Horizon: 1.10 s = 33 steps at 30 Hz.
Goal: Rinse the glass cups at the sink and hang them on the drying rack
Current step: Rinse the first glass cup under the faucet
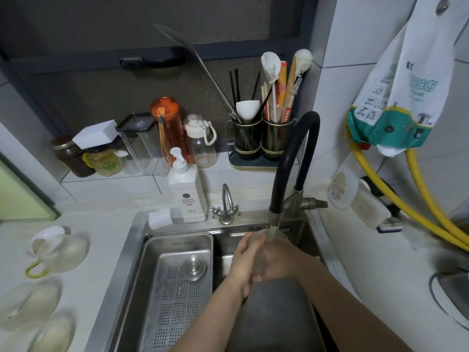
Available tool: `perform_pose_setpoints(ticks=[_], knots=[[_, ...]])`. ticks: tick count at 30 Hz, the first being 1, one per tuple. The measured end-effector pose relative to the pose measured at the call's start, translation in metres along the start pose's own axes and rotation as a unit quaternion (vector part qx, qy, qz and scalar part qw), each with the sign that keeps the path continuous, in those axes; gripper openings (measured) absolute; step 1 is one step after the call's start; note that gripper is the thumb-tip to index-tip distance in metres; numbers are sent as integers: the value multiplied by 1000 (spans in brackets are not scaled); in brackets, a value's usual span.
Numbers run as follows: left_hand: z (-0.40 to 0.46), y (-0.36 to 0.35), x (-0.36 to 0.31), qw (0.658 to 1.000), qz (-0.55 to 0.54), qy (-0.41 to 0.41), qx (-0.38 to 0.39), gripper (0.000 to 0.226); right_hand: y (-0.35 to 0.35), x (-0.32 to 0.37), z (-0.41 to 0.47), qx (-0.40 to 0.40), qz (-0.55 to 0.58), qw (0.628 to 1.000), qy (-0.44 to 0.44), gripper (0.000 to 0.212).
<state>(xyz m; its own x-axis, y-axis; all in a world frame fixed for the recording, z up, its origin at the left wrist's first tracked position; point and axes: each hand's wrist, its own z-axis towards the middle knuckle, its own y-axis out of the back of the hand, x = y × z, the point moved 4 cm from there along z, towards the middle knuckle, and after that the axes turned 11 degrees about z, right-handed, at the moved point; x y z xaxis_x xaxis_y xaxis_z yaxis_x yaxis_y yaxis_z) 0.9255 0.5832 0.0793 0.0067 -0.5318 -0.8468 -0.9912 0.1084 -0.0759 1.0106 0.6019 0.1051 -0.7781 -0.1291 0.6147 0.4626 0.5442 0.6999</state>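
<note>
Both my hands are together under the running stream from the black hose faucet (286, 158), over the right part of the steel sink (142, 240). A clear glass cup (261, 252) sits between them, mostly hidden and blurred by water. My left hand (243, 262) wraps the cup's left side with fingers pointing up. My right hand (281, 260) grips it from the right. On the counter at left stands a glass cup with a yellow handle (54, 250), and more clear glass cups (28, 303) lie below it. No drying rack is in view.
A perforated steel drain tray (177, 280) fills the sink's left half. A white soap pump bottle (186, 191) and small tap (225, 207) stand behind the sink. Jars, bottles and utensil holders (261, 138) line the ledge. Yellow hoses (416, 212) run at right.
</note>
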Motion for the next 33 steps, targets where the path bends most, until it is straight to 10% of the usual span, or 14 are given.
perform_pose_setpoints(ticks=[7, 12, 18, 21, 28, 33], knots=[[4, 19, -4, 998, 63, -3, -3, 58, -7, -9, -23, -67, -3, 993, 101, 25], [18, 11, -15, 957, 280, -54, -47, 59, -19, -20, -34, -121, 341, 931, 57, 23], [18, -9, -19, 904, 366, -221, -27, 22, -11, -40, -43, -178, 490, 853, 34, 23], [16, -9, -19, 921, 318, -223, -22, 10, -9, -52, -43, -221, 583, 782, 8, 19], [10, -11, -18, 902, 354, -245, -33, 78, -18, -58, -28, -215, 784, 576, -83, 38], [17, -11, -35, 977, 165, -131, -40, 24, -12, -46, -25, -240, 709, 663, -18, 45]])
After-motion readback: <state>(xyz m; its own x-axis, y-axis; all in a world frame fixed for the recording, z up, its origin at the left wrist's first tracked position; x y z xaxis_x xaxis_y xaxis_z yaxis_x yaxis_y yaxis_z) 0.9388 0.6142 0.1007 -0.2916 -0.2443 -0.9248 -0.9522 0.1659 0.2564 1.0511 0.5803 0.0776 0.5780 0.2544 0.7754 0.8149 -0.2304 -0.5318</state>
